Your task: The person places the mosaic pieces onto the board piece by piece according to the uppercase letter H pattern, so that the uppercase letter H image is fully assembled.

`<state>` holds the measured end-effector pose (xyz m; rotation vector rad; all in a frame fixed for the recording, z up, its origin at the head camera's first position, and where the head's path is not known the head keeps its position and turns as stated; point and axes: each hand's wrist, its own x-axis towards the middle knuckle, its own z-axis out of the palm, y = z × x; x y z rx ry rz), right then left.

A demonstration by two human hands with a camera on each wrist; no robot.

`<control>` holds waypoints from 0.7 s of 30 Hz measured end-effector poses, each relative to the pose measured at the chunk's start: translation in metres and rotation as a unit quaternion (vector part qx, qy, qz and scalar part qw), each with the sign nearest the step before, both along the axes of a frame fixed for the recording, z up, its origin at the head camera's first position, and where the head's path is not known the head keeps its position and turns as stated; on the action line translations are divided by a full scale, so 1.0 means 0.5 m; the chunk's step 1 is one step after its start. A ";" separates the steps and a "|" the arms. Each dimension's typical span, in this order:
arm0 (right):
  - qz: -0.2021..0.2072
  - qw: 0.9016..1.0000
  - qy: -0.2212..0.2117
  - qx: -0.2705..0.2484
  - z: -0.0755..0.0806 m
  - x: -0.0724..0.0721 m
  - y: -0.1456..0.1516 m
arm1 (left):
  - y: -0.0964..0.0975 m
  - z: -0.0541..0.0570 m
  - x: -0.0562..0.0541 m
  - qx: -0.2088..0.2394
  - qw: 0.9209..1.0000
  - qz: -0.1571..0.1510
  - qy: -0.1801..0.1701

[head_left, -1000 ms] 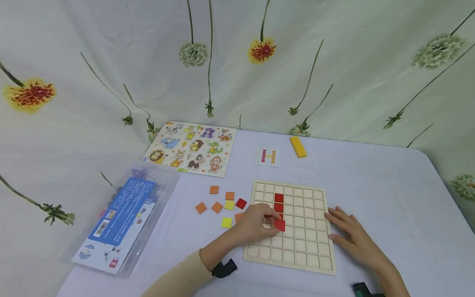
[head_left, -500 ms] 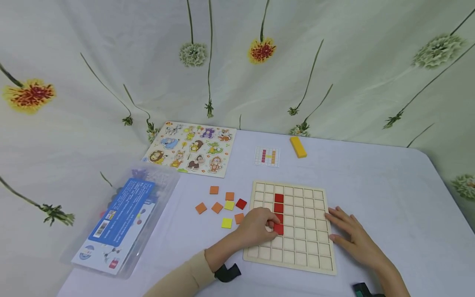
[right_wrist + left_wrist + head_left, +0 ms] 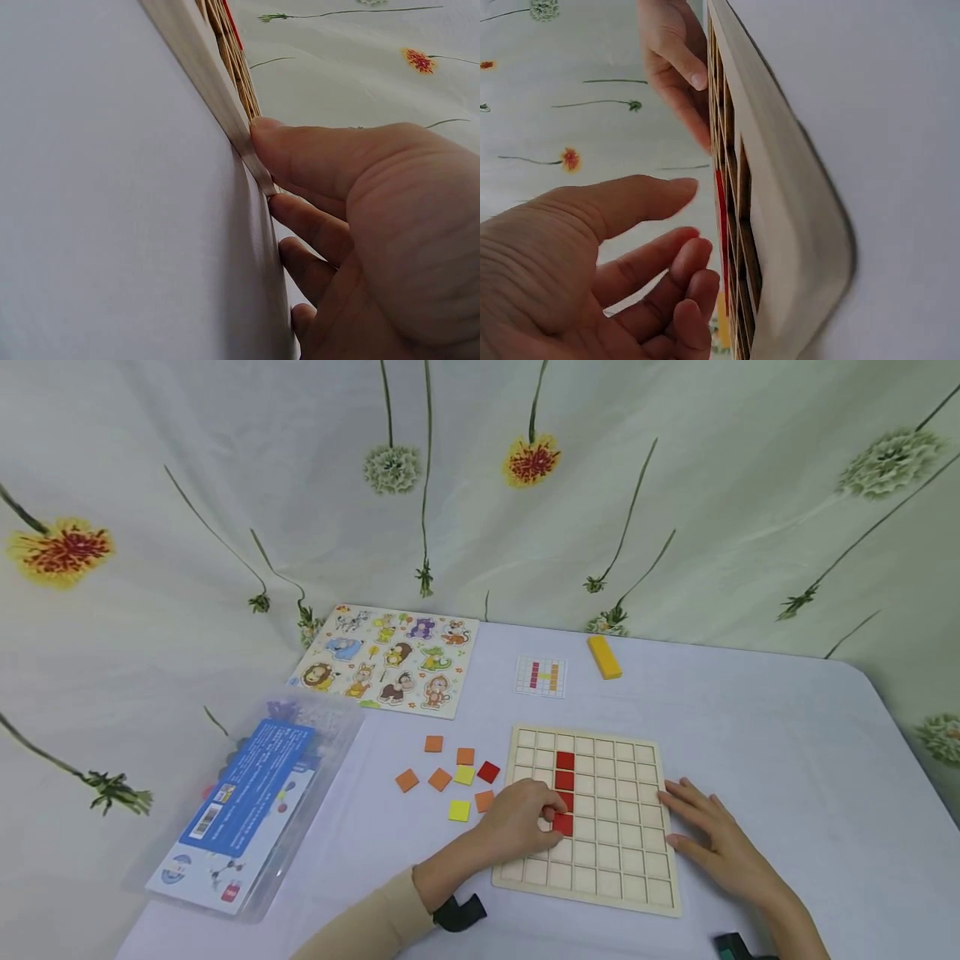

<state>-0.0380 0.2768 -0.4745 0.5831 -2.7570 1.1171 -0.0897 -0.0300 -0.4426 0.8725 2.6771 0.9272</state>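
My left hand (image 3: 517, 817) is over the left half of the wooden grid board (image 3: 632, 887), its thumb and index finger beside a red square tile (image 3: 563, 826). In the left wrist view a gap shows between thumb and fingertips, with nothing held there. That tile lies in the grid at the lower end of a column of red tiles (image 3: 565, 780); the fingers partly cover the tile above it. Along the board's right edge rests my right hand (image 3: 712, 839). Its thumb and fingertips touch the rim, as the right wrist view shows too.
Left of the board lie several orange tiles (image 3: 440, 779), two yellow tiles (image 3: 459, 811) and one red tile (image 3: 488, 772). A printed pattern card (image 3: 541, 677) and a yellow block (image 3: 604, 657) lie behind it. Farther left are an animal puzzle (image 3: 390, 660) and a clear plastic case (image 3: 247, 810).
My left hand has brought the red tile slightly down and left into the grid cell below the other red tiles. In the last half second it barely moved. My right hand stayed still.
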 end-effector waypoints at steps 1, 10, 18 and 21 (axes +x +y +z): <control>0.001 1.000 0.001 -0.001 0.000 0.000 0.001 | -0.004 0.004 0.000 0.002 1.000 -0.002 0.002; 0.002 1.000 0.005 -0.004 0.001 0.000 0.004 | -0.091 0.049 -0.042 0.083 0.996 0.027 0.020; 0.003 1.000 0.004 -0.003 0.001 -0.001 0.002 | -0.168 0.047 -0.092 0.171 0.982 0.071 -0.031; 0.004 1.000 0.001 -0.006 0.001 -0.001 0.001 | -0.179 0.034 -0.101 0.168 0.983 0.073 -0.030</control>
